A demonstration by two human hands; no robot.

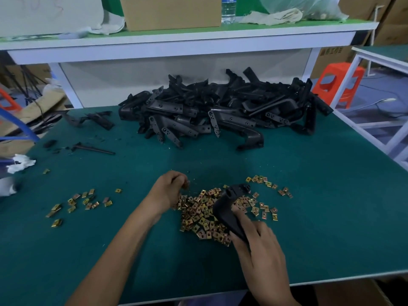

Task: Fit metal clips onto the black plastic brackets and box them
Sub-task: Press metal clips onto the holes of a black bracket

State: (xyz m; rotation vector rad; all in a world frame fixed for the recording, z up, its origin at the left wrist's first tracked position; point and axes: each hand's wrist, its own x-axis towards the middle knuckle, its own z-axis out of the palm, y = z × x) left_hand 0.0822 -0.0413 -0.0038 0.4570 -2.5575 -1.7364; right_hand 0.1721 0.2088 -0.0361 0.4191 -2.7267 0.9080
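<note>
Clips (205,215) of yellowish metal lie in a loose pile on the green table mat (320,217), and everything else is placed from that pile. The left hand (170,188) hovers at the pile's left edge. Its fingers are curled in and the fingertips pinch a single clip (186,186), which is small and blurred. The right hand (258,241) sits at the pile's near right edge, thumb and fingers wrapped round the lower end of a black plastic bracket (225,206). The bracket rises tilted over the pile, its upper end pointing away from the person. Well beyond the pile, at the back of the mat, a big heap of brackets (220,107) lies tangled. Far to the pile's left a smaller scatter of clips (81,202) is spread out, and a few more clips (265,182) trail off just beyond its right side. Farther beyond the pile, above the heap, a white shelf (176,40) carries a cardboard box (170,12) and a water bottle (228,9).
</note>
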